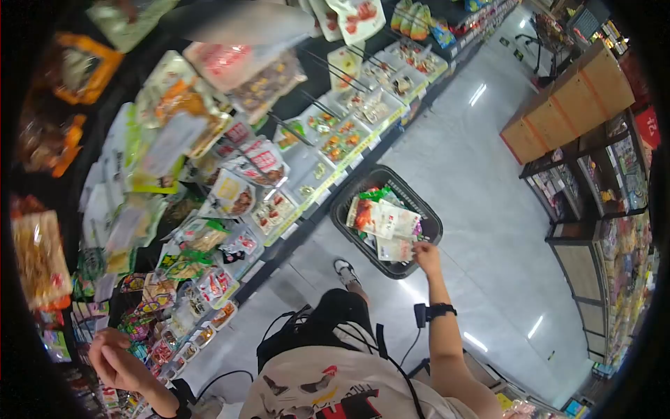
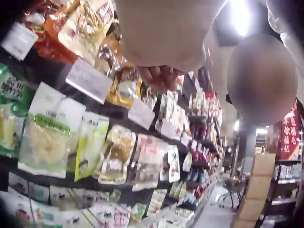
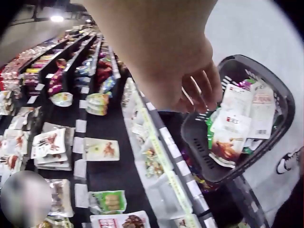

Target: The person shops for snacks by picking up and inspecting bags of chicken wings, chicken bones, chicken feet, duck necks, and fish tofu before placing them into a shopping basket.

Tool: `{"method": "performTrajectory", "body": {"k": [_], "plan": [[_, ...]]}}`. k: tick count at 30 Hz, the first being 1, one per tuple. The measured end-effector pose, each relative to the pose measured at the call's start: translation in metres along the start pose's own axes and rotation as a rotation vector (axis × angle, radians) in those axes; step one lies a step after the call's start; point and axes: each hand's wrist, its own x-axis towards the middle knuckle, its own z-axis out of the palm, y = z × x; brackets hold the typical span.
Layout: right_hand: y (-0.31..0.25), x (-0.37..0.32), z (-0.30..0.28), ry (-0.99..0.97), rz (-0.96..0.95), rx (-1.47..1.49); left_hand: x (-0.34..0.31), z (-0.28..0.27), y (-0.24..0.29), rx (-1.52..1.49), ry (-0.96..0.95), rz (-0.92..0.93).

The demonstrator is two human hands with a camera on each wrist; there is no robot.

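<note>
My right hand (image 1: pixel 427 258) hangs over the near right rim of a black shopping basket (image 1: pixel 427 213) on the floor, fingers loosely bent beside a small pale food packet (image 1: pixel 394 249). The right wrist view shows that hand (image 3: pixel 202 88) with gaps between its fingers and nothing gripped. White food packets (image 3: pixel 231 126) with a picture of brown food lie in the basket on top of green and purple packaging. Out at the left, my left hand (image 1: pixel 115 359) is raised beside the shelves, its fingers (image 2: pixel 159 78) loosely curled and holding nothing.
A long shelf display (image 1: pixel 307 202) of packaged snacks, with small trays and metal hooks, runs diagonally past the basket. Cardboard boxes (image 1: pixel 569 101) stand on a dark shelf unit across the aisle. Grey floor (image 1: pixel 481 188) lies between them. A foot in a shoe (image 1: pixel 345 272) is near the basket.
</note>
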Motion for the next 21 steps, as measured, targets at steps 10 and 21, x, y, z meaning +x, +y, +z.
{"method": "performTrajectory", "body": {"k": [10,21], "plan": [[0.216,0.162,0.087,-0.098,0.689,-0.068,-0.164,0.155,-0.105,0.540,-0.835,-0.656],[0.188,0.200,0.142,-0.025,0.760,0.274,-0.284,0.115,-0.116,0.502,-1.129,-1.333]]}}
